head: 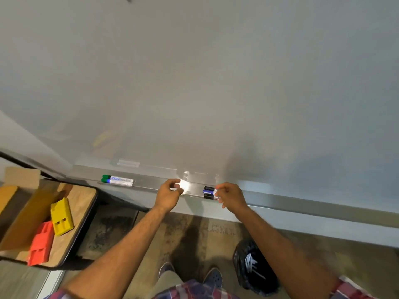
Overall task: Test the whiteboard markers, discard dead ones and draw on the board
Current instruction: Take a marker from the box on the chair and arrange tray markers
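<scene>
A blank whiteboard [216,83] fills the upper view, with a metal tray [151,185] along its bottom edge. Two green-capped markers [117,180] lie at the tray's left. Three markers with black and blue caps [209,192] lie side by side further right. My right hand [231,195] is at their white ends, fingers curled over them; whether it grips one is unclear. My left hand [169,195] hovers over the tray's middle with loosely curled fingers and holds nothing.
A black-lined bin [252,268] on the floor at lower right holds several discarded markers. At left, a small wooden table [86,197] carries a yellow block [62,216], an orange block [41,244] and a cardboard box [21,175]. My shoes [190,275] stand below the tray.
</scene>
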Motion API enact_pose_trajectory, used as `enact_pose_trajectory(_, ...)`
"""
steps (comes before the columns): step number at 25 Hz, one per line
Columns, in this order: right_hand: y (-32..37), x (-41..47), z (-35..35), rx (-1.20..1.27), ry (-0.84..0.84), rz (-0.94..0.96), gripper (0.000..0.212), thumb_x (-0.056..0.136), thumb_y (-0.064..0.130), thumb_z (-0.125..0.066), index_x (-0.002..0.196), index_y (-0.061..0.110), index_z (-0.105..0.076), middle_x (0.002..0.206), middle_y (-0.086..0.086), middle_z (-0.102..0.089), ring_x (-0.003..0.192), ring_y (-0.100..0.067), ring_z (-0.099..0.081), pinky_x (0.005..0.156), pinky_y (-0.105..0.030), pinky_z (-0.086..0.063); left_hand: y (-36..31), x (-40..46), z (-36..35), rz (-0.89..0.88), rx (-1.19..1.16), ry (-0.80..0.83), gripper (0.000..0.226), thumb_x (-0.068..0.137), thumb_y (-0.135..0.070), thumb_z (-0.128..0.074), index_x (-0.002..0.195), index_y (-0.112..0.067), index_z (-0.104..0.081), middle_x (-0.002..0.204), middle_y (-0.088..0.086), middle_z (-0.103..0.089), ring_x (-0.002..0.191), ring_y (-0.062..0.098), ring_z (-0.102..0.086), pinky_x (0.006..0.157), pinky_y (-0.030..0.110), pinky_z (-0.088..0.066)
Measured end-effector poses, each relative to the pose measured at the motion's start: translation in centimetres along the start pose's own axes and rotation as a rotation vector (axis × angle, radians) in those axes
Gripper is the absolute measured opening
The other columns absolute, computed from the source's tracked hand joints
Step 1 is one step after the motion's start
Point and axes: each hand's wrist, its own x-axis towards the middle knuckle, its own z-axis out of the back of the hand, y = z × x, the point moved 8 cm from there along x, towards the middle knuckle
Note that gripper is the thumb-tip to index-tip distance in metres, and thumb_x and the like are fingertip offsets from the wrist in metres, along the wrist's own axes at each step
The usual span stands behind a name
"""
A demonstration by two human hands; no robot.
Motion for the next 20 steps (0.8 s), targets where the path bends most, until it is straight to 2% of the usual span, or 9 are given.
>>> enact_pose_trajectory(2, 1.3, -0.5, -2.1, -0.012, 0.042, 0.017, 0.018, 0.094, 0.008, -0.055, 0.097, 0.012, -0.072, 0.081, -0.008, -0.071, 0.061, -0.018, -0.058, 0.050, -0.026, -0.048, 0.5, -0.3, 2.6, -0.019, -0.015, -0.034, 0.030, 0.094, -0.008, -0.063, 0.121, -0.020, -0.059, 0.109, 0.003, -0.064, 0.105, 0.021, -0.062, 0.099, 0.036, -0.051)
enact_pose_trajectory(6, 4.1, -0.9, -7.2, -0.015, 0.114, 0.037, 0.014, 0.095, 0.013, -0.057, 0.099, 0.013, -0.071, 0.077, -0.004, -0.069, 0.060, -0.013, -0.057, 0.047, -0.021, -0.044, 2.8, -0.2, 8.4, -0.001, -0.008, -0.093, 0.025, 0.098, -0.013, -0.057, 0.122, -0.020, -0.058, 0.112, 0.003, -0.063, 0.103, 0.019, -0.061, 0.081, 0.022, -0.047)
enact_pose_trajectory(8, 5.5, -0.8, -10.1, 0.008, 0.147, 0.017, 0.015, 0.095, 0.012, -0.057, 0.100, 0.012, -0.071, 0.077, -0.006, -0.069, 0.058, -0.009, -0.053, 0.047, -0.019, -0.041, 4.5, 0.2, 11.6, 0.019, -0.007, -0.137, 0.022, 0.098, -0.017, -0.058, 0.118, -0.026, -0.061, 0.116, 0.004, -0.065, 0.104, 0.020, -0.063, 0.089, 0.029, -0.050)
enact_pose_trajectory(10, 6.8, -0.3, -13.3, 0.022, 0.174, -0.004, 0.016, 0.094, 0.011, -0.057, 0.101, 0.012, -0.071, 0.078, -0.007, -0.070, 0.058, -0.009, -0.052, 0.050, -0.021, -0.042, 5.8, 1.0, 15.1, 0.008, -0.013, -0.203, 0.016, 0.099, -0.018, -0.058, 0.110, -0.027, -0.065, 0.110, 0.003, -0.068, 0.101, 0.019, -0.065, 0.096, 0.037, -0.053)
enact_pose_trajectory(13, 8.0, 0.5, -17.7, -0.008, 0.189, -0.028, 0.018, 0.095, 0.012, -0.058, 0.108, 0.011, -0.071, 0.084, -0.008, -0.071, 0.058, -0.009, -0.052, 0.047, -0.017, -0.040, 5.9, 2.0, 19.4, -0.027, 0.023, -0.253, 0.017, 0.102, -0.024, -0.053, 0.099, -0.023, -0.069, 0.094, 0.002, -0.071, 0.092, 0.017, -0.066, 0.082, 0.031, -0.053)
enact_pose_trajectory(15, 8.3, 1.3, -21.2, -0.057, 0.223, -0.057, 0.023, 0.096, 0.015, -0.059, 0.117, 0.012, -0.067, 0.095, -0.009, -0.070, 0.062, -0.011, -0.053, 0.045, -0.016, -0.040, 6.5, 3.5, 22.0, -0.031, 0.046, -0.254, 0.024, 0.103, -0.029, -0.050, 0.098, -0.023, -0.073, 0.090, 0.001, -0.073, 0.091, 0.020, -0.066, 0.082, 0.034, -0.053)
enact_pose_trajectory(17, 8.4, 1.9, -24.7, -0.098, 0.258, -0.089, 0.032, 0.096, 0.019, -0.060, 0.128, 0.015, -0.060, 0.112, -0.008, -0.066, 0.078, -0.014, -0.058, 0.055, -0.017, -0.047, 7.4, 5.2, 24.2, -0.025, 0.097, -0.231, 0.030, 0.100, -0.036, -0.049, 0.105, -0.020, -0.074, 0.099, 0.003, -0.073, 0.094, 0.022, -0.065, 0.089, 0.039, -0.054)
enact_pose_trajectory(19, 8.0, 2.6, -27.7, -0.118, 0.264, -0.108, 0.041, 0.096, 0.022, -0.062, 0.135, 0.020, -0.053, 0.128, -0.005, -0.059, 0.102, -0.021, -0.060, 0.082, -0.027, -0.056, 8.0, 6.6, 26.2, -0.019, 0.180, -0.206, 0.027, 0.100, -0.032, -0.055, 0.117, -0.016, -0.069, 0.115, 0.004, -0.066, 0.096, 0.017, -0.061, 0.092, 0.035, -0.053)
enact_pose_trajectory(20, 8.0, 2.9, -28.9, -0.137, 0.261, -0.107, 0.044, 0.095, 0.022, -0.062, 0.138, 0.021, -0.050, 0.132, -0.004, -0.056, 0.110, -0.023, -0.058, 0.092, -0.033, -0.054, 8.3, 7.3, 27.0, -0.022, 0.226, -0.197, 0.027, 0.099, -0.026, -0.058, 0.122, -0.014, -0.065, 0.121, 0.004, -0.060, 0.095, 0.014, -0.058, 0.093, 0.033, -0.052)
